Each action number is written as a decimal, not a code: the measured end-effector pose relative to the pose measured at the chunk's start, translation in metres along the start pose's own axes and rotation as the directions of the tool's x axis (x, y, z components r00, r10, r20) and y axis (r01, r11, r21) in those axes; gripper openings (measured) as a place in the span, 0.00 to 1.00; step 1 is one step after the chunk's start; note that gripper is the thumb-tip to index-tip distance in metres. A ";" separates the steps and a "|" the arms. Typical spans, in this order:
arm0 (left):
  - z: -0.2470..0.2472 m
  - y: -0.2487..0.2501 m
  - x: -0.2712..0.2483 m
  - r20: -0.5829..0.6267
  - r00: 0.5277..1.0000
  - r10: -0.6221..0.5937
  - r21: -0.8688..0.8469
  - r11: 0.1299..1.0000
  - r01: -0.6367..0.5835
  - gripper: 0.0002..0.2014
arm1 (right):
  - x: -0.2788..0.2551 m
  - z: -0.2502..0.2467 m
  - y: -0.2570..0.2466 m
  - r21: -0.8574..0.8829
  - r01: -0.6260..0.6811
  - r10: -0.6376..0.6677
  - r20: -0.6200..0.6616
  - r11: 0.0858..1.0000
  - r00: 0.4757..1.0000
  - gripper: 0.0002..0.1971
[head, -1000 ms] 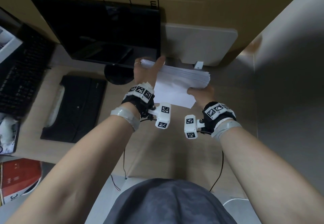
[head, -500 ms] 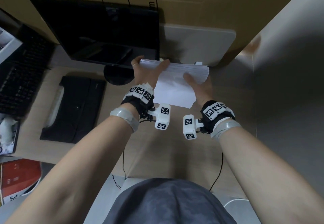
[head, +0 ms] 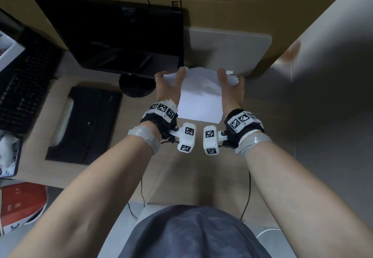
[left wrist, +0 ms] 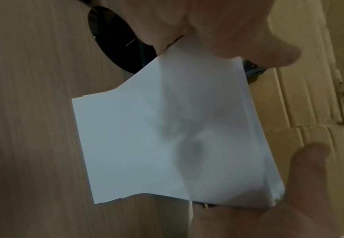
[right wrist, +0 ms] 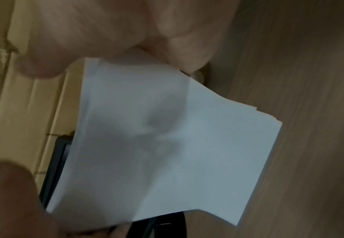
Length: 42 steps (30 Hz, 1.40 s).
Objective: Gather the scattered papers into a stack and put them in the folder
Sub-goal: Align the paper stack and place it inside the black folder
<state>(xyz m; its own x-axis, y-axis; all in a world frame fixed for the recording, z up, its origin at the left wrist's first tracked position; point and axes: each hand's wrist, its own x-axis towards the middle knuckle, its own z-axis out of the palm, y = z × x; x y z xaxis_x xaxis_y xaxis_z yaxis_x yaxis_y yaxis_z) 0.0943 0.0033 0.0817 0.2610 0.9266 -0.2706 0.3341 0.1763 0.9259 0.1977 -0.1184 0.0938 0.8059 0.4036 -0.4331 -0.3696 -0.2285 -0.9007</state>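
Note:
A stack of white papers (head: pixel 198 98) is held upright above the wooden desk (head: pixel 113 177), just in front of the monitor base. My left hand (head: pixel 169 84) grips its left edge and my right hand (head: pixel 230 85) grips its right edge, thumbs on the near face. In the left wrist view the paper stack (left wrist: pixel 167 136) hangs between both hands, its sheets bowed and slightly uneven at the lower edge; in the right wrist view the paper stack (right wrist: pixel 167 145) looks the same. A black folder (head: pixel 86 124) lies closed on the desk at the left.
A black monitor (head: pixel 117 33) stands at the back with its round base (head: pixel 133 88) right behind the papers. A keyboard (head: pixel 22 88) sits at far left, a grey board (head: pixel 228 49) leans at the back right, a grey wall (head: pixel 333 116) bounds the right, and a red box (head: pixel 20 203) lies low left.
The right hand moved from under the stack's lower edge up to its right side. The stack turned from tilted to upright between both hands.

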 end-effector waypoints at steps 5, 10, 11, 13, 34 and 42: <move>0.003 -0.010 0.005 0.178 0.979 0.094 0.101 0.988 -0.114 0.34 | 0.005 0.002 0.001 -0.182 0.088 -0.076 0.071 0.979 0.995 0.42; -0.007 -0.013 0.031 0.128 0.992 -0.017 0.291 0.957 -0.021 0.20 | 0.024 -0.007 0.010 -0.404 0.126 -0.142 -0.010 0.906 0.990 0.26; -0.009 -0.019 0.038 0.109 0.994 -0.021 0.274 0.962 -0.010 0.20 | 0.026 -0.007 0.011 -0.400 0.115 -0.129 -0.009 0.909 0.992 0.24; -0.012 -0.022 0.038 0.081 0.997 0.003 0.260 0.965 -0.024 0.15 | 0.026 -0.006 0.014 -0.354 0.088 -0.101 -0.020 0.931 0.995 0.25; -0.030 -0.033 -0.026 0.178 0.975 -0.135 0.154 0.982 0.108 0.15 | -0.016 -0.029 0.053 -0.198 -0.115 0.091 -0.122 0.973 0.988 0.07; -0.023 -0.050 0.000 0.342 0.918 -0.200 0.365 0.929 0.066 0.13 | 0.006 -0.028 0.069 -0.264 -0.185 0.163 -0.104 0.947 0.981 0.15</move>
<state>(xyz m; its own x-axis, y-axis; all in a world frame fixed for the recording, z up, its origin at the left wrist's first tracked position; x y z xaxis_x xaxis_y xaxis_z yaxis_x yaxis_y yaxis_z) 0.0566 0.0020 0.0411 0.4824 0.7024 -0.5233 0.6578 0.1040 0.7460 0.1901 -0.1566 0.0298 0.7788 0.2668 -0.5678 -0.3770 -0.5244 -0.7635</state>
